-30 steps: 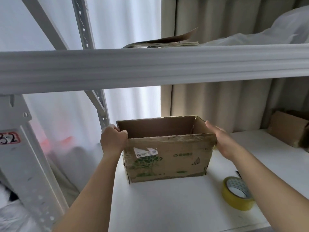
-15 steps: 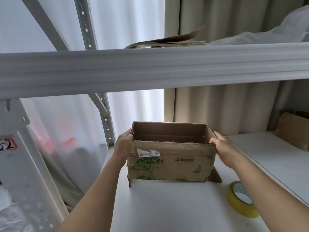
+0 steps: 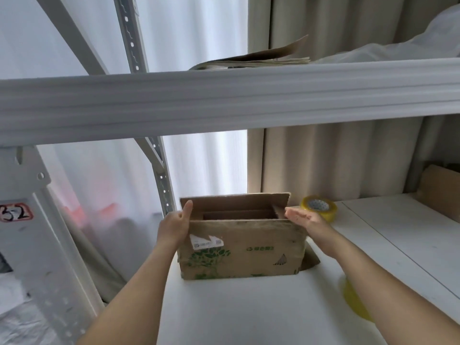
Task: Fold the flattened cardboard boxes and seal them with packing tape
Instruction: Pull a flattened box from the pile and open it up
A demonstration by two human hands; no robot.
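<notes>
Box: the box (image 3: 240, 247) stands upright near the left edge of the shelf (image 3: 403, 235), its top open and its flaps not yet closed; one flap sticks out at its lower right.
Left hand: your left hand (image 3: 174, 226) grips the box's left end, thumb up against the far wall, the other fingers curled round the corner.
Right hand: your right hand (image 3: 302, 217) hovers at the box's right top corner, fingers straight and close together; whether it touches the cardboard, you cannot tell.
Tape: the tape (image 3: 319, 207) lies just beyond your right hand, toward the shelf's back. A yellow smear near your right forearm is too blurred to name.
Risk: the box sits close to the left edge; a hard push from the right could slide it off, since only your left hand steadies it.
Risk: a sweep of your right hand backward could knock the tape rolling.
Risk: the loose lower flap may catch and tilt the box if you drag it.
Room: open shelf lies in front of the box and to its right; the upper beam (image 3: 224, 103) limits how high you can lift.
</notes>
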